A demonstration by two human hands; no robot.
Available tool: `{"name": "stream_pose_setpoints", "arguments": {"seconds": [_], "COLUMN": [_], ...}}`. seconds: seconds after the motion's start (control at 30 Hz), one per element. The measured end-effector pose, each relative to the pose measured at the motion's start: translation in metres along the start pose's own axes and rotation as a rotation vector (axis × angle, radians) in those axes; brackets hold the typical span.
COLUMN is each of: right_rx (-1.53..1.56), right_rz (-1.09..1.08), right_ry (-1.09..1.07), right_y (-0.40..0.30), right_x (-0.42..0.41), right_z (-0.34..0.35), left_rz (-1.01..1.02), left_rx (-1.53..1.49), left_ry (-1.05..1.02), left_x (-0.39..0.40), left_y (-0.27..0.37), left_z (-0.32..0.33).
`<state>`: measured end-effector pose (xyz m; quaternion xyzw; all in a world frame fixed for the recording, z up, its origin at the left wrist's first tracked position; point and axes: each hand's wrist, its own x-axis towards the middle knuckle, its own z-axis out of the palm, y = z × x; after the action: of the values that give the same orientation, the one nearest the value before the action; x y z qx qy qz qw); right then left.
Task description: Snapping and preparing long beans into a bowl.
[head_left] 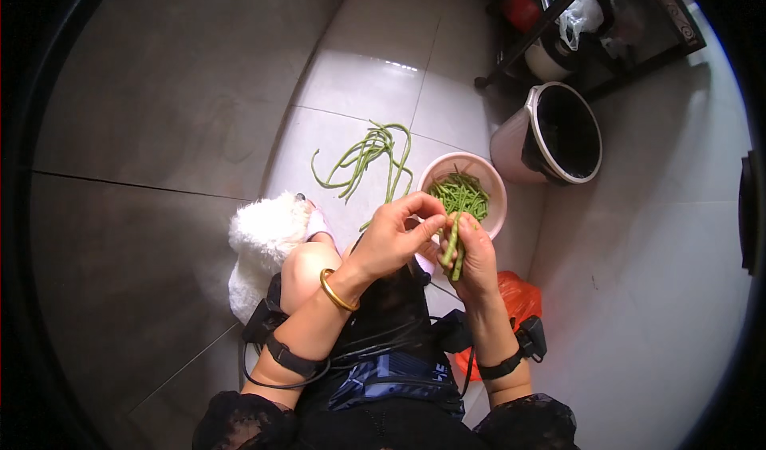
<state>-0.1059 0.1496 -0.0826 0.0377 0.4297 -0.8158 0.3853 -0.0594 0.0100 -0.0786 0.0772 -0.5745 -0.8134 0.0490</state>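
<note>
My right hand is closed around several pieces of long green bean, just in front of a pink plastic basin. My left hand, with a gold bangle at the wrist, has its thumb and forefinger pinched together at the upper end of the beans; whether it grips a bit of bean I cannot tell. The pink basin stands on the floor and holds many short cut bean pieces. Whole long beans lie in a loose bundle on the floor tiles, left of the basin.
A bin with a black liner stands beyond the basin at the right. Behind it is a dark rack with a plastic bag on it. A white fluffy dog is beside my left knee. A red plastic bag lies by my right forearm.
</note>
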Motion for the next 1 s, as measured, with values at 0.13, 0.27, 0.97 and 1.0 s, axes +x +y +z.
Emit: {"name": "stream_pose_setpoints", "arguments": {"seconds": [0.13,0.27,0.97,1.0], "right_rx": [-0.179,-0.155,0.067,0.098], "right_rz": [-0.109,-0.284,0.324,0.309], "right_ry": [0.099,0.343,0.053,0.072], "right_y": [0.0,-0.009,0.011,0.013], "right_x": [0.011,0.037,0.014,0.011], "right_z": [-0.005,-0.031,-0.021,-0.021], "left_rz": [-0.093,-0.099,0.234,0.251], "left_rx": [0.162,0.163,1.022,1.033], "left_ry": [0.032,0.015,0.196,0.195], "left_x": [0.0,-0.003,-0.002,-0.002], "left_y": [-0.003,-0.006,-0.009,-0.009], "left_z": [-0.014,-0.021,-0.003,-0.003]}}
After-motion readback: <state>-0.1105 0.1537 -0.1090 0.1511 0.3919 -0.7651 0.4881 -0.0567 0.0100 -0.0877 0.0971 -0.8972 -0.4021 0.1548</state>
